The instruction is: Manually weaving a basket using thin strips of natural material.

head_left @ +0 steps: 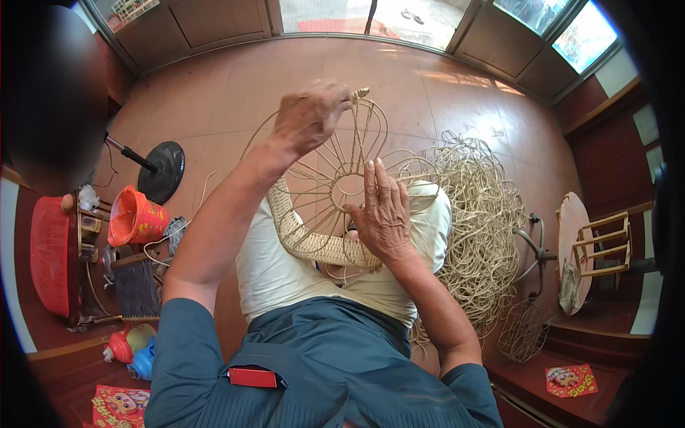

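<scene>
A round wire basket frame [349,173] with spokes running out from a small central ring rests across my lap. Woven straw cord [314,242] covers its near and left rim; bare wire loops show on the far side. My left hand [312,118], slightly blurred, is closed above the far left rim. A small coil of straw cord [362,93] sticks out of its fist, and strands run down from there toward the ring. My right hand [385,214] lies flat against the frame's right side, fingers stretched out and thumb near the ring.
A large heap of loose straw cord [474,228] lies on the floor by my right leg. Left are an orange bucket [135,217], a black round stand base [163,171] and a red plastic basket [51,257]. A wooden stool [603,242] and a wire frame [524,328] stand right.
</scene>
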Demonstrator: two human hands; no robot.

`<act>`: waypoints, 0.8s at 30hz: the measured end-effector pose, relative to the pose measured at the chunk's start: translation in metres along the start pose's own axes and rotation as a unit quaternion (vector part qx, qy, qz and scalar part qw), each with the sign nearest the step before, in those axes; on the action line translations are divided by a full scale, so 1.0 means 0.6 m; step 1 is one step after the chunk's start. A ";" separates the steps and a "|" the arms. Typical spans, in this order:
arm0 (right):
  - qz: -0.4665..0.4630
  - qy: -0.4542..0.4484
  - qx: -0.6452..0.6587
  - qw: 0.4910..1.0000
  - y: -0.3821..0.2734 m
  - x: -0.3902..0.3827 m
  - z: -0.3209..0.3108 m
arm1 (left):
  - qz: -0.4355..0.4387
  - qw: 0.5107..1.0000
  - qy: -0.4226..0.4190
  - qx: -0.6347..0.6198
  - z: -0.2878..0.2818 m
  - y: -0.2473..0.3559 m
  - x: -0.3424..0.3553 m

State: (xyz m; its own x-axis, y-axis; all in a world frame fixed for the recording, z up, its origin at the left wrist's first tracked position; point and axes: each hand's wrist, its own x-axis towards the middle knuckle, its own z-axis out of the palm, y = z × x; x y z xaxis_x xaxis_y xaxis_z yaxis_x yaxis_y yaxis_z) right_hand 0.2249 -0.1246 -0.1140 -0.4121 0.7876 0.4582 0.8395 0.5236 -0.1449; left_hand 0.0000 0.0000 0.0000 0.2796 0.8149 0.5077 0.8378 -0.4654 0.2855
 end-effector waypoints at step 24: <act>0.021 0.028 0.039 0.999 -0.007 0.018 -0.014 | 0.023 0.971 0.205 -0.118 0.057 0.104 -0.115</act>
State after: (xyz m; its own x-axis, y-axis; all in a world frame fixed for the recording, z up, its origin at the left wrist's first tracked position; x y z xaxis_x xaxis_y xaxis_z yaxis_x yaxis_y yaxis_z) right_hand 0.2199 -0.1207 -0.1009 -0.3544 0.7914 0.4981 0.8247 0.5156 -0.2325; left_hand 0.0489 -0.0731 -0.0451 0.0637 0.6079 0.7914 0.6842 -0.6039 0.4088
